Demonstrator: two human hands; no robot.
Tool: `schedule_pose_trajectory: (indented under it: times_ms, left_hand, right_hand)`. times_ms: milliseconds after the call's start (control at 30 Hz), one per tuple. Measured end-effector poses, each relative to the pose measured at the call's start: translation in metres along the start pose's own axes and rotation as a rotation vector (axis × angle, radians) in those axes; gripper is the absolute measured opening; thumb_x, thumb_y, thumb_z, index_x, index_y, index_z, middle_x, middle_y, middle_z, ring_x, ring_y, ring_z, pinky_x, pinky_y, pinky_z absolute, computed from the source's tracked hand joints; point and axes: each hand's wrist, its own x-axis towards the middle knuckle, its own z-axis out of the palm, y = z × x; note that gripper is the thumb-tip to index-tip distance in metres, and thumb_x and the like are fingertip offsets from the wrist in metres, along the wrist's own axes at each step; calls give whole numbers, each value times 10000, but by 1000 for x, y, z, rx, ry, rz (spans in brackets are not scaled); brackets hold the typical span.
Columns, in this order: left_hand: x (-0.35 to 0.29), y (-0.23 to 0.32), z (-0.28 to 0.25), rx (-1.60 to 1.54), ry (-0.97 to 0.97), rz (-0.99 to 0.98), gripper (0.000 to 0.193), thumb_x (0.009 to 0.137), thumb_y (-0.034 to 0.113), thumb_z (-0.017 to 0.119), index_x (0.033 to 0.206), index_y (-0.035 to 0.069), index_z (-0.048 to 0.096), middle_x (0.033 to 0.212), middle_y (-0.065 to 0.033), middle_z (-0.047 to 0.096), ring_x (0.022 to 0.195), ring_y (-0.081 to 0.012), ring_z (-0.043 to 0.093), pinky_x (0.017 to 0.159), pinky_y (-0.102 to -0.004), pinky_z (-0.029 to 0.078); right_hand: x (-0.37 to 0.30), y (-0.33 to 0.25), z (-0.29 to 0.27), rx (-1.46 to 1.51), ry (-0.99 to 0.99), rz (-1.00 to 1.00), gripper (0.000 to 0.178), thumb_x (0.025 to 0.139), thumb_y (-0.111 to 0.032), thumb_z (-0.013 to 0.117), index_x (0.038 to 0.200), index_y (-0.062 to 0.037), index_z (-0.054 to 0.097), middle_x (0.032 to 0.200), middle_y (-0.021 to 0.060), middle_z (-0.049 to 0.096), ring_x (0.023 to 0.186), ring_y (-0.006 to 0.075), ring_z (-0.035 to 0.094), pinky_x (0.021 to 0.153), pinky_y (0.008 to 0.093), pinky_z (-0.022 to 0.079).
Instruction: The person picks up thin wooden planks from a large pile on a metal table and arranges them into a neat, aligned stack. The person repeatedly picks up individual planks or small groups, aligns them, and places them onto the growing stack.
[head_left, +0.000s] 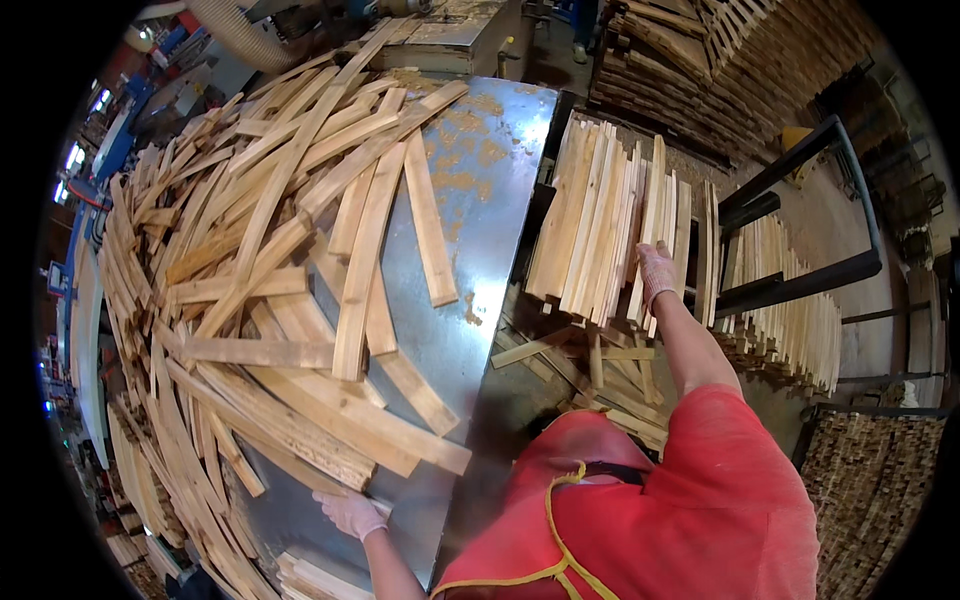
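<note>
Low in the frame, the left hand (352, 512) is at the lower end of a long board (300, 464), which slants away to upper left. The right hand (656, 272), farther, touches the stacked boards (590, 220) right of centre; whether either grips, I cannot tell.

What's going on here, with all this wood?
A person in red clothing is handling wooden slats. The gloved left hand is at the near edge of a jumbled pile of slats on a metal table. The gloved right hand is at the near ends of a row of slats lined up to the table's right. Whether either hand grips a slat is hard to tell.
</note>
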Motion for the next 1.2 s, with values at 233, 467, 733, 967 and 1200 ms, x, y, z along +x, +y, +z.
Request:
schedule_pose_trajectory:
  times_ms: [233,467,733,967,1200]
  left_hand:
    - [0,2,5,-20,3,5,779,1004,290,644,1626,23,258,1362,-282,596,1219,-468,625,1034,-525,538]
    - [-21,12,-71,-989,-264,19,704,870,121,768,1501,5,479,1423,-169,631,1258,-274,641,1037,-402,544]
    - [-119,-115,-55,-2236,-764,-263,587,889,207,793,1394,25,555,1079,-131,697,890,-266,706,817,-439,626]
    - [-178,-174,-51,-1966,-549,-406,299,930,93,731,1189,60,586,921,-126,690,693,-234,671,638,-399,596]
    - [-252,-247,-52,-525,-34,-297,477,884,216,729,1309,25,627,1134,-142,700,907,-288,707,864,-447,573]
  right_hand:
    - [31,-3,34,-1010,-375,-120,858,866,-350,662,1637,-83,396,1413,274,658,1310,422,634,1100,450,494]
    - [51,24,35,-814,-433,-289,593,912,-235,664,1458,-28,562,1114,153,739,923,272,700,807,402,563]
    - [-95,-18,94,-318,-828,-190,731,1001,-218,717,1634,-27,405,1034,-14,609,840,82,551,785,260,501]
    - [-392,26,177,-616,-1744,-354,674,995,-52,665,1618,2,416,1174,57,657,1041,142,621,963,284,514]
    - [-510,102,159,-981,-2069,-361,776,935,-112,754,1621,6,410,1225,97,694,1080,166,654,993,323,522]
